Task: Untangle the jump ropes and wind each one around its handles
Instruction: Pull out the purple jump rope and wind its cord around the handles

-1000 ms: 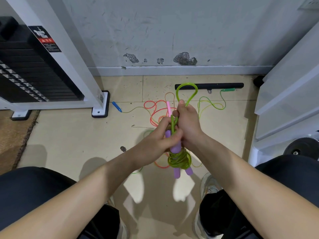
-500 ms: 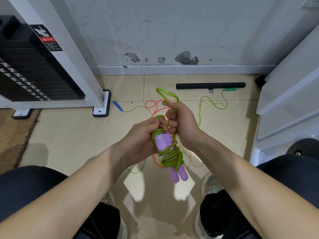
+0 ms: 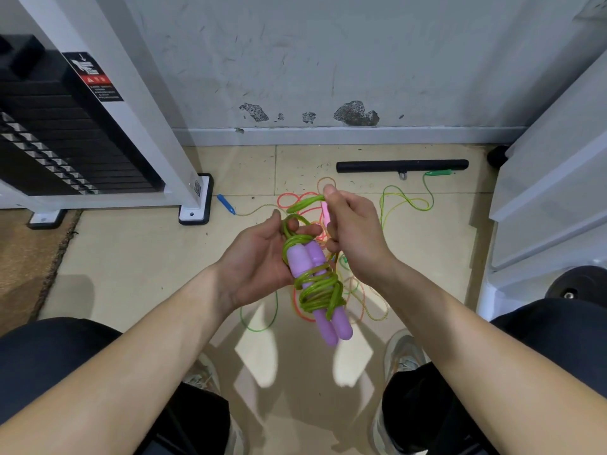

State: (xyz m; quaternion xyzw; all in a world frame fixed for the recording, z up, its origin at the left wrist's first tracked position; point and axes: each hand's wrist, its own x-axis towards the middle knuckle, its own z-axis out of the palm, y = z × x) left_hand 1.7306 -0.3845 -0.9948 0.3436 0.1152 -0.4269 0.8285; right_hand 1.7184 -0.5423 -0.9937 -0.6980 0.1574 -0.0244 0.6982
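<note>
Purple handles (image 3: pixel 298 261), two; green rope (image 3: pixel 318 289), one.

Left hand (image 3: pixel 259 257) palm-up, fingers curled gripping; right hand (image 3: pixel 356 231) pinching just above

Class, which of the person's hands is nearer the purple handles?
Left. The left hand holds the purple handles; the right hand pinches the green rope loop above them.

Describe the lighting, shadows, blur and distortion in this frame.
Head view: the light is even and indoor, with no glare. Head view: the forearms throw soft shadows on the floor, with bright patches between them under the purple handles. Head view: the wide lens tilts the white machine post. Head view: the right hand, pinching the green rope, looks slightly soft.
</note>
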